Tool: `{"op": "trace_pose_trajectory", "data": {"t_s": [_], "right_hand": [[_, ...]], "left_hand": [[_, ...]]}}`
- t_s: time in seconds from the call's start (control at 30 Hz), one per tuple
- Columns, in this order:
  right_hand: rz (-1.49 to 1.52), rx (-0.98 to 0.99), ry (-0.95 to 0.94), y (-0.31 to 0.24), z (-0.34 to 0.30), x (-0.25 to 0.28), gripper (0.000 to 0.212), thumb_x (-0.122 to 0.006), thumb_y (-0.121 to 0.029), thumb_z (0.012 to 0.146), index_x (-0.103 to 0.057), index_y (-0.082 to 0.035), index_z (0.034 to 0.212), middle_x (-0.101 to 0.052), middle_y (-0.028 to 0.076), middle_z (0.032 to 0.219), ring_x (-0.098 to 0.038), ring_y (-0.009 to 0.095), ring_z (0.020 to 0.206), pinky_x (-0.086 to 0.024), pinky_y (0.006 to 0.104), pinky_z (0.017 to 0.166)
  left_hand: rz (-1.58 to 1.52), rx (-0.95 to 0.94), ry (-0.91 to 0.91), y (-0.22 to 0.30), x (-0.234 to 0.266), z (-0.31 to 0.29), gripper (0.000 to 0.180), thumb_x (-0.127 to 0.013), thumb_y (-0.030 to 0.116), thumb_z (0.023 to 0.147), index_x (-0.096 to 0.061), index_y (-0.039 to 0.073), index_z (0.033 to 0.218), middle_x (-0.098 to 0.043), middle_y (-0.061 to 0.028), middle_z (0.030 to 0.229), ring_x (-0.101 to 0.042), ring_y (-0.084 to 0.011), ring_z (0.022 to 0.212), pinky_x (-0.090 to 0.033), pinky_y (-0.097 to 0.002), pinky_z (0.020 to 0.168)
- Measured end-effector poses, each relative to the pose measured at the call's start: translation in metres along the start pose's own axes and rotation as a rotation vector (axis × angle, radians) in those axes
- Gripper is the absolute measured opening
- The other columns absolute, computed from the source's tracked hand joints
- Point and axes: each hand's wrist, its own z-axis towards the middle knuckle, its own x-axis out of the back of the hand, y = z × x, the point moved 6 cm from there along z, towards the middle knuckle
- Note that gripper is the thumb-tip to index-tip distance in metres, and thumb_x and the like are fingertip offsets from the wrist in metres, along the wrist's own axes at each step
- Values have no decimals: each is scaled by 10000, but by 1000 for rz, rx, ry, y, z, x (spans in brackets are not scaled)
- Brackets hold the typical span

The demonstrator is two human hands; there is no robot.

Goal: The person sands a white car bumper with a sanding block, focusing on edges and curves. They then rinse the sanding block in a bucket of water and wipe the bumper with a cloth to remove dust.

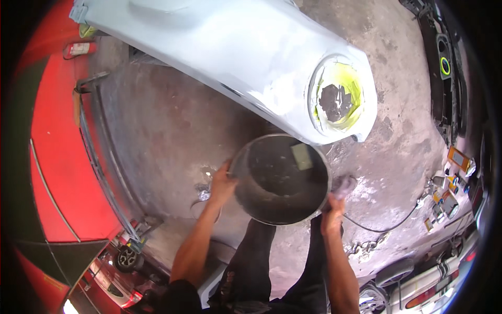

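Black bucket (277,210) hangs beyond the person's legs (248,259), left hand (221,187) and right hand (332,215) closed on opposite sides of its rim. Its round mouth faces the camera, its axis running down toward the floor (157,131), which spreads leftward; the far rim meets or nears the pale panel (225,47), contact unclear.

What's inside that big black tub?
Inside the black tub is a pale, greenish rectangular piece, toward its far right side. I can't tell whether the dark bottom holds liquid; the tub hides whatever is beneath it.
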Motion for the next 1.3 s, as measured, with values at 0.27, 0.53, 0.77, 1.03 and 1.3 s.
{"op": "trace_pose_trajectory", "data": {"t_s": [0.27,0.53,0.77,1.03,1.3], "right_hand": [[-275,-14,-344,62,42,-183,557,-627,-129,976,-478,5,1495,-612,88,1326,-549,181,1140,-430,320,1018],[-629,74,-366,42,27,-268,330,-694,-133,937,-628,-27,1242,-628,168,1127,-595,335,1083,-468,442,935],[-1002,778,-296,11,-12,-227,480,-823,-231,834,-646,30,1197,-610,219,955,-606,409,886,-500,473,772],[-844,727,-604,-78,-128,-143,224,-733,-91,916,-727,20,1110,-719,202,950,-707,380,875,-551,449,766],[-425,521,-309,-161,-145,-19,103,-655,-41,979,-737,-19,1036,-710,72,892,-659,165,777,-531,299,702]], "left_hand": [[-280,72,169,-108,121,41,566,-633,-160,835,-594,14,1372,-714,-65,1224,-662,-187,1124,-499,-331,1018],[-240,77,220,-184,171,76,432,-656,-102,893,-612,-4,1311,-735,-90,1171,-682,-218,1068,-506,-340,999],[116,-21,618,-78,105,4,455,-724,164,975,-571,-26,1359,-652,-159,1303,-609,-246,1209,-472,-351,1038],[-619,19,38,80,-53,-119,329,-720,144,983,-648,-49,1239,-681,-113,1204,-699,-143,959,-585,-275,751],[-38,-586,79,232,-74,-254,139,-648,-15,960,-662,39,1088,-647,-61,1002,-649,-160,754,-562,-304,739]]}}
